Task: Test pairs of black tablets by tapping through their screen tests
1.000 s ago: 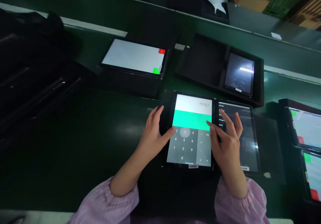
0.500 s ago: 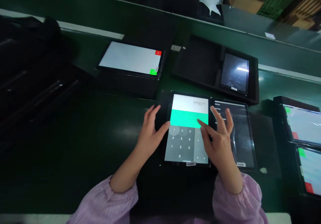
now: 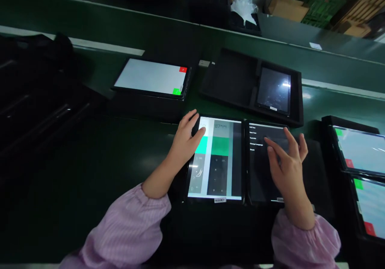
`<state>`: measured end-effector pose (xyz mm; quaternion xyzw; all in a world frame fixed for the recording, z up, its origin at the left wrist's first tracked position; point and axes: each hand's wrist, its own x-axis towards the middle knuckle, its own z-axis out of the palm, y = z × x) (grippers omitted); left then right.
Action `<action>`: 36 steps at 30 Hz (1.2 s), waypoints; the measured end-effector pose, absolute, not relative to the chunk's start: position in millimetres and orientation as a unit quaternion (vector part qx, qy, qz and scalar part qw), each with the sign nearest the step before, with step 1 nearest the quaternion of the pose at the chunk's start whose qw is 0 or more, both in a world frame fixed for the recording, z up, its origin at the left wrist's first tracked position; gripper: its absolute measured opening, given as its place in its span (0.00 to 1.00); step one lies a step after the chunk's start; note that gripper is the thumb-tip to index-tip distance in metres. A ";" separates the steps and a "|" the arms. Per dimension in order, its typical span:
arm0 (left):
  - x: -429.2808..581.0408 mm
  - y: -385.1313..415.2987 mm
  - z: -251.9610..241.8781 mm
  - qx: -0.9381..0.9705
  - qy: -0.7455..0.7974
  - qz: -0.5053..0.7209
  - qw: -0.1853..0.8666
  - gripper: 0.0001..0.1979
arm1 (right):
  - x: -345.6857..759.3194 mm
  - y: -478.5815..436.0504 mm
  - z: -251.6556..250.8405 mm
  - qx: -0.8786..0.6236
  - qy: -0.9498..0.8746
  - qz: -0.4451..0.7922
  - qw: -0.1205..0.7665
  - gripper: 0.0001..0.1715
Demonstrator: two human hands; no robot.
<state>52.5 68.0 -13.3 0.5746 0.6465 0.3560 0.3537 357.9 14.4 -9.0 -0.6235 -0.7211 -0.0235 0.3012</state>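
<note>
Two tablets lie side by side in front of me on the dark green belt. The left tablet [image 3: 219, 160] shows a calculator screen with green and grey blocks, now split into vertical strips. My left hand [image 3: 186, 138] rests on its upper left corner, fingers apart, thumb on the glass. The right tablet [image 3: 261, 164] has a dark screen with a short white menu list. My right hand [image 3: 285, 160] hovers over it with fingers spread, the index finger near the menu lines. Neither hand holds anything.
A lit white tablet [image 3: 150, 78] with red and green squares lies at the back left. A black foam tray [image 3: 237, 80] holds a dark tablet [image 3: 273, 90]. Two more lit tablets [image 3: 359, 150] sit at the right edge. Black trays [image 3: 39, 96] are stacked on the left; cardboard boxes [image 3: 288, 4] stand behind.
My right hand moved from the calculator tablet over to the dark menu tablet. My left hand slid up to the calculator tablet's top corner, and that screen changed to vertical strips.
</note>
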 end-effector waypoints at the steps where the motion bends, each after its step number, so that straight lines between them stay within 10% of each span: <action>1: 53.6 70.4 -17.0 0.578 0.644 0.369 0.340 0.27 | 357.7 14.2 -9.4 -0.623 -0.721 -0.025 0.301 0.19; 25: 29.3 70.7 -21.2 0.537 0.601 0.420 0.417 0.23 | 373.9 3.0 3.3 -0.620 -0.678 -0.082 0.385 0.16; 36: 33.9 72.1 -11.5 0.552 0.633 0.364 0.402 0.24 | 356.7 -1.9 3.5 -0.505 -0.820 0.065 0.261 0.19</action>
